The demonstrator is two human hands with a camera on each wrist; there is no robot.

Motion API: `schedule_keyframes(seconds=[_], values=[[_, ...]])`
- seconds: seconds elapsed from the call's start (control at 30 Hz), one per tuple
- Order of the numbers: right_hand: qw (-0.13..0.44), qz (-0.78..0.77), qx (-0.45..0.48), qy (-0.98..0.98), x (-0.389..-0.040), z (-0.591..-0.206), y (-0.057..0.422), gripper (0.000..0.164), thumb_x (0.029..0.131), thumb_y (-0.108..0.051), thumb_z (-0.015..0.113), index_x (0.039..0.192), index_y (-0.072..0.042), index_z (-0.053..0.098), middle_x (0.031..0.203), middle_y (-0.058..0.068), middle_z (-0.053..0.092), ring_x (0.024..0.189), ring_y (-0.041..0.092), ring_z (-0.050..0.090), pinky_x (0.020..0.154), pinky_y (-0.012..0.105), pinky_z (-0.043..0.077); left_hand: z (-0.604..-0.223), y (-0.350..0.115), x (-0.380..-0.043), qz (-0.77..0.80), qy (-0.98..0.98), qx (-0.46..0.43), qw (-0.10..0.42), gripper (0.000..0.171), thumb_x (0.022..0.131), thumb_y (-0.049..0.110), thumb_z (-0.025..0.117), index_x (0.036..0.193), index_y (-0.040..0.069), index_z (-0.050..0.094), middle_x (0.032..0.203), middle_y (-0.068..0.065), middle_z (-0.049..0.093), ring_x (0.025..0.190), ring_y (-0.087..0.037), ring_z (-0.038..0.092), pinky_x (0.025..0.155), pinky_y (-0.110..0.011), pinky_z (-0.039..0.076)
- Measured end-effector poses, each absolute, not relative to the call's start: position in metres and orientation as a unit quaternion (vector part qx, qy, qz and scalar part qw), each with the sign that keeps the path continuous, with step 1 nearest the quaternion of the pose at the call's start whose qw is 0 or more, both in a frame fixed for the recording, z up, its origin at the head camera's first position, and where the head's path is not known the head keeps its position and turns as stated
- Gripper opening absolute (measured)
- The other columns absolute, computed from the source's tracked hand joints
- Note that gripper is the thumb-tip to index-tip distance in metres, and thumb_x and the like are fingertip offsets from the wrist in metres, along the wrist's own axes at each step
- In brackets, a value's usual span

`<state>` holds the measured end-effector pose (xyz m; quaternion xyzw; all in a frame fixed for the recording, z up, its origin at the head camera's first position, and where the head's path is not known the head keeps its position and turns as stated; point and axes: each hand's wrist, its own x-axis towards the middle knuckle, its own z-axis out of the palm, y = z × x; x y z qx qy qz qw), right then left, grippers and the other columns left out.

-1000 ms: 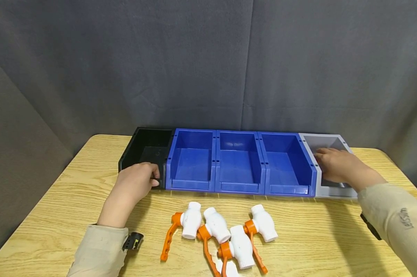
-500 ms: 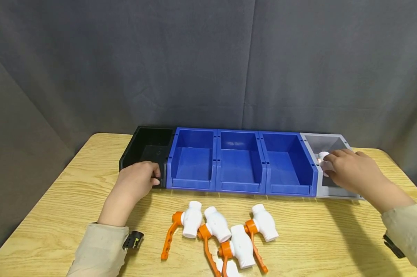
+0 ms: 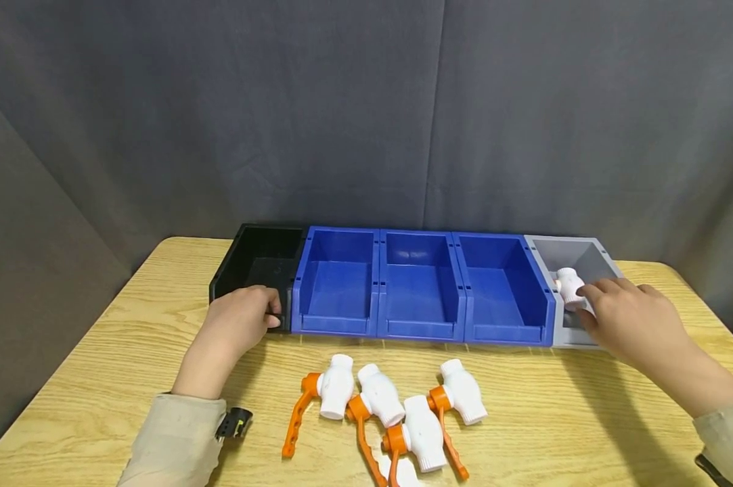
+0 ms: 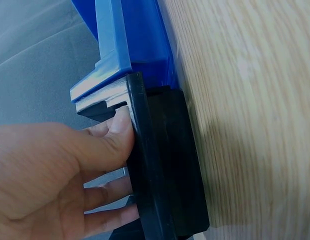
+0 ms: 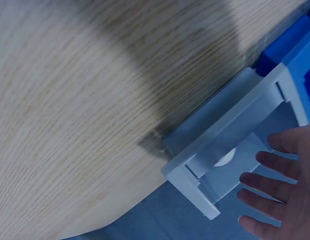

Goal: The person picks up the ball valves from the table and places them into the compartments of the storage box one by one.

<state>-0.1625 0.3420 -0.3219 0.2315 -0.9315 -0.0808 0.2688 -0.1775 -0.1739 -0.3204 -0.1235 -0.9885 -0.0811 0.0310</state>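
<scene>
- The right hand (image 3: 637, 314) has drawn back towards the front of the grey bin (image 3: 570, 251); a second ago it was down inside it. The hand looks open, its fingers straight and spread in the right wrist view.
- That leaves more of the white valve (image 3: 568, 287) showing. It sits inside the grey bin, against the left side, just beside the fingertips. Its handle is mostly out of sight.
- I judge this valve released, or nearly so, making the placing all but done.
- Four more valves (image 3: 338, 389), white with orange handles, lie on the counter (image 3: 524, 419) as before, so most of the sorting seems still to do. A white piece (image 3: 405, 472) shows partly beneath them at the lower edge.
- The left hand (image 3: 244, 312) has stayed at the front rim of the black bin (image 3: 275, 243), fingertips touching it; I cannot tell whether it grips or merely rests.
- No brand, label or lettering can be read on the bins or valves. The black wrist device (image 3: 235, 423) has a yellow mark, too small to make out.
</scene>
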Motion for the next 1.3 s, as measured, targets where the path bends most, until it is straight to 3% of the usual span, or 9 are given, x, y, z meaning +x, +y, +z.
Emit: schedule_keyframes(seconds=[0.23, 0.6, 0.73, 0.83, 0.9, 1.0, 1.2, 1.3], values=[[0.238, -0.069, 0.199, -0.948, -0.141, -0.317, 0.331, 0.035, 0.069, -0.013, 0.08, 0.097, 0.003, 0.067, 0.088, 0.019, 0.065, 0.082, 0.041, 0.064, 0.06, 0.055, 0.048, -0.321, -0.173, -0.177, -0.083, -0.988, -0.124, 0.038, 0.013, 0.085, 0.017, 0.077, 0.083, 0.011, 0.066, 0.083, -0.005, 0.066, 0.071, -0.024, 0.057, 0.066, -0.043, 0.05], [0.248, -0.054, 0.217, -0.943, -0.121, -0.319, 0.315, 0.037, 0.069, -0.015, 0.079, 0.101, -0.002, 0.069, 0.096, 0.017, 0.068, 0.089, 0.037, 0.064, 0.071, 0.054, 0.05, -0.321, -0.173, -0.178, -0.081, -0.988, -0.13, 0.039, 0.014, 0.085, 0.016, 0.077, 0.082, 0.011, 0.064, 0.083, -0.004, 0.064, 0.071, -0.023, 0.057, 0.064, -0.043, 0.05], [0.259, -0.05, 0.255, -0.93, -0.116, -0.322, 0.305, 0.033, 0.068, -0.013, 0.077, 0.098, -0.002, 0.067, 0.093, 0.015, 0.068, 0.084, 0.035, 0.064, 0.066, 0.051, 0.051, -0.321, -0.173, -0.177, -0.079, -0.987, -0.131, 0.04, 0.014, 0.085, 0.015, 0.077, 0.082, 0.011, 0.064, 0.082, -0.005, 0.064, 0.071, -0.023, 0.057, 0.064, -0.043, 0.05], [0.275, -0.043, 0.287, -0.916, -0.113, -0.326, 0.299, 0.023, 0.086, -0.021, 0.06, 0.096, -0.001, 0.067, 0.09, 0.014, 0.068, 0.081, 0.034, 0.065, 0.065, 0.05, 0.051, -0.321, -0.173, -0.177, -0.079, -0.987, -0.132, 0.041, 0.014, 0.086, 0.014, 0.077, 0.083, 0.01, 0.064, 0.083, -0.005, 0.064, 0.071, -0.023, 0.057, 0.065, -0.043, 0.05], [0.288, -0.039, 0.301, -0.908, -0.111, -0.328, 0.294, 0.04, 0.098, -0.03, 0.041, 0.095, 0.0, 0.067, 0.089, 0.015, 0.068, 0.08, 0.034, 0.065, 0.063, 0.05, 0.051, -0.321, -0.173, -0.177, -0.078, -0.987, -0.132, 0.041, 0.014, 0.086, 0.014, 0.077, 0.083, 0.01, 0.064, 0.083, -0.005, 0.064, 0.071, -0.023, 0.057, 0.065, -0.042, 0.05], [0.303, -0.033, 0.312, -0.9, -0.108, -0.331, 0.286, 0.07, 0.103, -0.042, 0.014, 0.094, 0.0, 0.068, 0.089, 0.016, 0.069, 0.08, 0.035, 0.065, 0.061, 0.05, 0.051, -0.322, -0.173, -0.177, -0.078, -0.987, -0.133, 0.041, 0.014, 0.086, 0.014, 0.077, 0.083, 0.01, 0.064, 0.083, -0.005, 0.064, 0.071, -0.023, 0.056, 0.065, -0.042, 0.05], [0.3, -0.032, 0.323, -0.897, -0.099, -0.336, 0.272, 0.072, 0.105, -0.044, 0.012, 0.092, -0.001, 0.069, 0.091, 0.015, 0.069, 0.081, 0.034, 0.065, 0.064, 0.049, 0.053, -0.322, -0.173, -0.177, -0.08, -0.987, -0.134, 0.043, 0.014, 0.085, 0.013, 0.077, 0.082, 0.01, 0.064, 0.083, -0.005, 0.064, 0.071, -0.023, 0.056, 0.065, -0.042, 0.05], [0.291, -0.028, 0.331, -0.897, -0.096, -0.337, 0.267, 0.066, 0.106, -0.042, 0.018, 0.093, -0.002, 0.069, 0.093, 0.015, 0.069, 0.082, 0.033, 0.065, 0.065, 0.048, 0.053, -0.322, -0.173, -0.177, -0.081, -0.987, -0.135, 0.045, 0.014, 0.085, 0.013, 0.077, 0.082, 0.01, 0.064, 0.082, -0.005, 0.064, 0.071, -0.023, 0.056, 0.064, -0.042, 0.05]])
